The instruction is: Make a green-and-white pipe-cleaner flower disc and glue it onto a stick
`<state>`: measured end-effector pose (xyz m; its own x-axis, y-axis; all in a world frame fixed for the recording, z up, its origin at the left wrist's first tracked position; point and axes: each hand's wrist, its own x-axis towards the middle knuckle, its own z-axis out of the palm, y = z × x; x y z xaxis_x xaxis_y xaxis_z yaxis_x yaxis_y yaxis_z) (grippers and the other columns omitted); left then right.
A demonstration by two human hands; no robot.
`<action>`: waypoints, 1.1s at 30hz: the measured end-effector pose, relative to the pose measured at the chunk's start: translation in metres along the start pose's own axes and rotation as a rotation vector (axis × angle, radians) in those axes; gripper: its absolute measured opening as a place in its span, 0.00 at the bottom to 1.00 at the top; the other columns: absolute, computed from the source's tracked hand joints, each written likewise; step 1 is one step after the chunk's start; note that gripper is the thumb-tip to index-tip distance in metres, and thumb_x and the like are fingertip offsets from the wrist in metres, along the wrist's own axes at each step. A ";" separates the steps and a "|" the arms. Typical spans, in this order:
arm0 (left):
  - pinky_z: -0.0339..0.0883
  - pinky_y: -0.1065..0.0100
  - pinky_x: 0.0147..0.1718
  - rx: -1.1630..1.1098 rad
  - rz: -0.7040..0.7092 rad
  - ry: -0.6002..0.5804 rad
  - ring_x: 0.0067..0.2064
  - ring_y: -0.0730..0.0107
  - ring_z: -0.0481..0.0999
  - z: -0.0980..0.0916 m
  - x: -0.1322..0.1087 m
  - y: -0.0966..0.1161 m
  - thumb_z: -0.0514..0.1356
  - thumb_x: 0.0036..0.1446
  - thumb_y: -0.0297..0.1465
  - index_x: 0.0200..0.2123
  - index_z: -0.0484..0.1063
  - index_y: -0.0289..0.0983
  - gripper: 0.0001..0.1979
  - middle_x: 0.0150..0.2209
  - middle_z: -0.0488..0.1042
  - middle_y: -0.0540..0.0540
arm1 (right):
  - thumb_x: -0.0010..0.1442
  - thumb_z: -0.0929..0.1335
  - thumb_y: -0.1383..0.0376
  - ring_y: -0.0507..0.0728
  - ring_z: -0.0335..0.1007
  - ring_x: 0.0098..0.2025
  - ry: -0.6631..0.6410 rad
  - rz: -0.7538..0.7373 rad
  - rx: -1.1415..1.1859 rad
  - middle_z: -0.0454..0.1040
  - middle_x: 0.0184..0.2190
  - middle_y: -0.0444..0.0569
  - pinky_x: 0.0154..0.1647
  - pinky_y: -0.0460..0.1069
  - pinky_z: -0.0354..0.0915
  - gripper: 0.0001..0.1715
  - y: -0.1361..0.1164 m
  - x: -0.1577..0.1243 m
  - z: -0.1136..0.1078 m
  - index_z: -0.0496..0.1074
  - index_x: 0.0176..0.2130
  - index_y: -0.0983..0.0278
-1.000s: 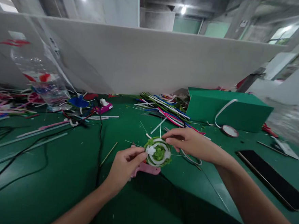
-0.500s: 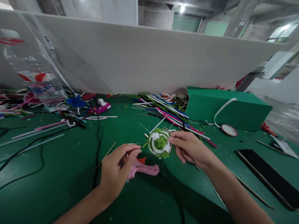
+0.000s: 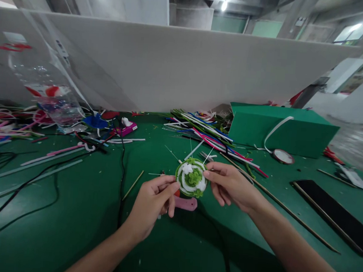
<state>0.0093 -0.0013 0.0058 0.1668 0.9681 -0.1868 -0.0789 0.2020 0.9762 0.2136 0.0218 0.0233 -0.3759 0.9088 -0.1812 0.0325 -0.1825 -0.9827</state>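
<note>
Item: green-and-white disc [image 3: 191,177], held above the worktop [image 3: 69,227]. My right hand [image 3: 229,185] fingers pinch its right edge; my left hand [image 3: 152,204] fingers pinch its left edge (pink glue gun [image 3: 186,203] lies just beneath).

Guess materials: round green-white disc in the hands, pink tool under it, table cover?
The disc: likely coiled fuzzy pipe cleaners, matte; tufts stick out at the rim. The pink tool: smooth plastic, slight sheen. The table cover: green, soft sheen; felt or rubber mat, unclear.
</note>
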 end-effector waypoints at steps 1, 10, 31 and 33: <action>0.48 0.77 0.13 -0.013 0.009 -0.012 0.12 0.83 0.54 0.000 0.000 -0.001 0.60 0.53 0.35 0.34 0.71 0.35 0.09 0.08 0.62 0.57 | 0.57 0.65 0.58 0.45 0.53 0.06 -0.004 -0.006 -0.003 0.63 0.06 0.36 0.06 0.37 0.45 0.10 0.000 0.000 0.001 0.63 0.32 0.63; 0.46 0.78 0.11 -0.025 -0.014 -0.039 0.11 0.83 0.54 -0.002 0.002 0.001 0.58 0.54 0.35 0.30 0.70 0.36 0.08 0.09 0.63 0.57 | 0.59 0.63 0.61 0.47 0.57 0.08 0.060 -0.034 -0.033 0.60 0.08 0.34 0.06 0.38 0.50 0.08 0.001 -0.001 0.013 0.60 0.32 0.62; 0.54 0.79 0.10 0.046 -0.048 -0.118 0.10 0.81 0.60 0.001 -0.003 0.007 0.58 0.55 0.33 0.21 0.67 0.36 0.12 0.09 0.68 0.53 | 0.61 0.61 0.61 0.45 0.56 0.08 -0.202 0.027 -0.082 0.61 0.08 0.34 0.07 0.38 0.49 0.08 -0.001 -0.007 0.005 0.61 0.31 0.63; 0.56 0.79 0.11 0.047 -0.038 -0.112 0.11 0.80 0.62 0.001 -0.002 0.005 0.58 0.55 0.33 0.24 0.68 0.36 0.10 0.10 0.69 0.53 | 0.61 0.62 0.61 0.46 0.59 0.09 -0.152 0.011 -0.132 0.62 0.10 0.35 0.07 0.38 0.50 0.09 -0.002 -0.007 0.005 0.62 0.31 0.63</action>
<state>0.0096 -0.0023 0.0110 0.2782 0.9367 -0.2124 -0.0248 0.2281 0.9733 0.2118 0.0144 0.0269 -0.5098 0.8381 -0.1943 0.1552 -0.1325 -0.9790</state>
